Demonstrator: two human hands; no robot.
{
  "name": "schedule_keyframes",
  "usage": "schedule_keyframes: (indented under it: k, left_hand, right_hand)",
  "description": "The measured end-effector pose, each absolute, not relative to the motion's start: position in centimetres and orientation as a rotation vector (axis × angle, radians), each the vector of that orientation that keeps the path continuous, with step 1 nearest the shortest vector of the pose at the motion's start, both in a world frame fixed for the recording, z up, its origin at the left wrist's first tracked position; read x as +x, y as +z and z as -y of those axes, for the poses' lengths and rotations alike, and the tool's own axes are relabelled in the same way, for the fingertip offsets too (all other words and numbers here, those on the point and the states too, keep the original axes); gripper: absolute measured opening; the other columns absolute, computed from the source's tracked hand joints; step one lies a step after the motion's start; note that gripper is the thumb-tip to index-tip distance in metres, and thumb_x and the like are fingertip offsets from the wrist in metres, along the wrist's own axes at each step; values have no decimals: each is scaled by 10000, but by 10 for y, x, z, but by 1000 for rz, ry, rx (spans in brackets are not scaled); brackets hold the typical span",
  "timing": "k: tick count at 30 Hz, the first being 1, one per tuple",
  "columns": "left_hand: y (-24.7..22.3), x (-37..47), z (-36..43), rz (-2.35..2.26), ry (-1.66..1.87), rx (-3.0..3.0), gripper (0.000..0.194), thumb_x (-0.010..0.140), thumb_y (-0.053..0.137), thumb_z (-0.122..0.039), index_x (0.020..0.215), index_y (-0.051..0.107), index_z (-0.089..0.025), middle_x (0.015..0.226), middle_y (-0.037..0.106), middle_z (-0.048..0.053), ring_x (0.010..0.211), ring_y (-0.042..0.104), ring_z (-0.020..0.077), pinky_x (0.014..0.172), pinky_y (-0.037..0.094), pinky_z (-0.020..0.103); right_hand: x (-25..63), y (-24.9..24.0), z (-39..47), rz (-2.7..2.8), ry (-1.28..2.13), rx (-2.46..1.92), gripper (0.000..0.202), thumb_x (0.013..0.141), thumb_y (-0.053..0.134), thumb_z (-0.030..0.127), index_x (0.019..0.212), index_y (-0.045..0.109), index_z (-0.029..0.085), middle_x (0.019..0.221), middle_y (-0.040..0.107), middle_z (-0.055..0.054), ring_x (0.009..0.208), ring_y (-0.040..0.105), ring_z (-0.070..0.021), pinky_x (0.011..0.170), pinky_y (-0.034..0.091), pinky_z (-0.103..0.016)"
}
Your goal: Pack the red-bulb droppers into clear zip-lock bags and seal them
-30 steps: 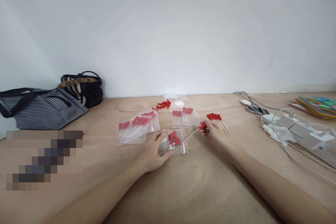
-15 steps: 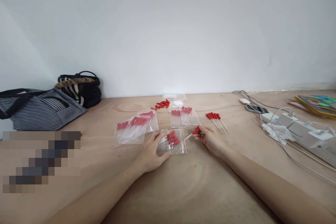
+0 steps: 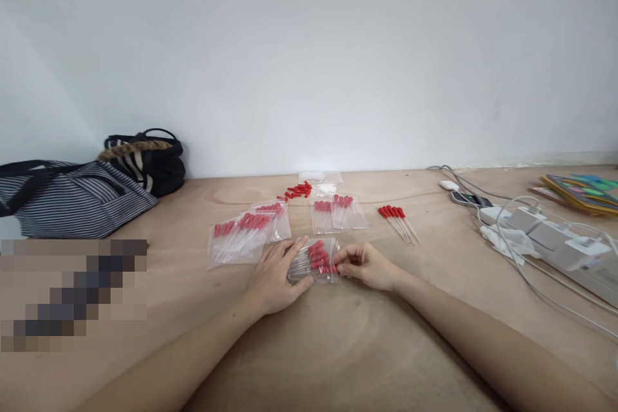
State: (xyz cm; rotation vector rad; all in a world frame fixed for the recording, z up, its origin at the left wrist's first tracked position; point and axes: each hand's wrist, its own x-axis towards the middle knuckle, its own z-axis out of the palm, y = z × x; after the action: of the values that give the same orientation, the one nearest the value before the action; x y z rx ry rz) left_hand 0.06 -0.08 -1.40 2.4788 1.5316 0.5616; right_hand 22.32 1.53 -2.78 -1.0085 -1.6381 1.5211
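Observation:
My left hand [image 3: 280, 277] lies with fingers apart on the left end of a clear zip bag [image 3: 302, 269] holding several red-bulbed droppers. At the bag's right end, my right hand [image 3: 365, 265] pinches the red bulb of a dropper [image 3: 333, 268] whose stem is inside the bag. More filled bags [image 3: 236, 246] lie to the left, and two others [image 3: 338, 215] lie behind. Several loose droppers [image 3: 400, 224] rest side by side to the right. Loose red bulbs [image 3: 298, 191] and white stems [image 3: 324, 189] are at the back.
A striped bag [image 3: 87, 199] and a black bag [image 3: 161, 164] stand at the left. Chargers [image 3: 555, 238], cables, a crumpled white wrapper [image 3: 510, 243] and colourful flat items [image 3: 582, 190] lie at the right. A wall rises behind the wooden table [image 3: 309, 354].
My right hand has moved left and slightly nearer to me, bringing the dropper into the clear bag. My left hand has stayed nearly in place.

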Motion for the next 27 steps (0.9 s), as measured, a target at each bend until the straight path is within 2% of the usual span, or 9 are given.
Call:
schedule_keyframes:
  k: [3, 7, 10, 13, 16, 18, 20, 23, 27]
  left_hand:
    - [-13, 1, 0, -1533, 561, 2477, 667, 717, 569, -355, 1326, 308, -280, 1251, 449, 53, 1159, 392, 268, 986, 292, 428]
    - [-13, 1, -1, -1516, 573, 2484, 662, 714, 571, -341, 1321, 313, -284, 1237, 459, 52, 1152, 396, 264, 985, 298, 424]
    - [-13, 1, -1, -1502, 586, 2477, 662, 718, 562, -328, 1327, 307, -279, 1220, 467, 58, 1148, 404, 265, 978, 311, 424]
    - [-14, -1, -1, -1474, 598, 2483, 673, 717, 559, -312, 1334, 293, -282, 1225, 465, 55, 1145, 411, 266, 975, 318, 424]
    - [-13, -2, 0, -1427, 577, 2489, 688, 723, 560, -327, 1343, 261, -300, 1259, 453, 46, 1166, 397, 270, 985, 308, 438]
    - [-13, -3, 1, -1353, 543, 2517, 697, 729, 559, -352, 1348, 241, -306, 1291, 433, 38, 1187, 379, 270, 997, 297, 443]
    - [-12, -3, 2, -1253, 505, 2574, 701, 737, 554, -360, 1352, 223, -310, 1317, 412, 30, 1207, 363, 264, 1007, 292, 437]
    - [-13, -1, 0, -1167, 523, 2683, 693, 734, 566, -380, 1344, 245, -306, 1334, 386, 37, 1230, 334, 267, 1019, 280, 438]
    - [-17, 2, -7, -1257, 772, 2752, 575, 748, 557, -356, 1279, 362, -256, 1296, 397, 76, 1212, 342, 285, 1004, 292, 447]
  right_hand:
    - [218, -29, -18, 1719, 1412, -1008, 219, 628, 678, 331, 761, 651, 159, 472, 478, 68, 426, 353, -43, 431, 263, -183]
    - [208, -33, -21, 1681, 1377, -986, 235, 581, 704, 354, 667, 613, 155, 572, 567, 35, 494, 451, -67, 489, 357, -201]
    - [202, -37, -23, 1658, 1316, -1037, 228, 572, 710, 308, 664, 563, 160, 581, 561, 34, 536, 493, -85, 533, 397, -216]
    - [205, -36, -23, 1701, 1102, -1156, 306, 569, 713, 261, 799, 532, 172, 627, 539, 44, 531, 469, -80, 515, 387, -210]
    - [216, -30, -25, 1818, 872, -1177, 563, 529, 746, 281, 1027, 505, 176, 934, 556, -30, 573, 453, -72, 530, 395, -220]
    - [223, -26, -27, 1925, 882, -1135, 609, 551, 738, 287, 1104, 503, 184, 1020, 547, -53, 592, 460, -76, 546, 401, -227]
    - [229, -24, -27, 2017, 997, -1059, 436, 636, 676, 281, 1047, 566, 184, 925, 597, -37, 603, 487, -91, 565, 407, -232]
    - [237, -25, -23, 2063, 1050, -970, 167, 738, 569, 270, 859, 637, 177, 769, 639, -22, 620, 531, -114, 591, 419, -241]
    - [250, -30, -13, 2029, 790, -1010, 126, 751, 539, 247, 679, 614, 176, 660, 631, -14, 582, 545, -117, 560, 416, -231]
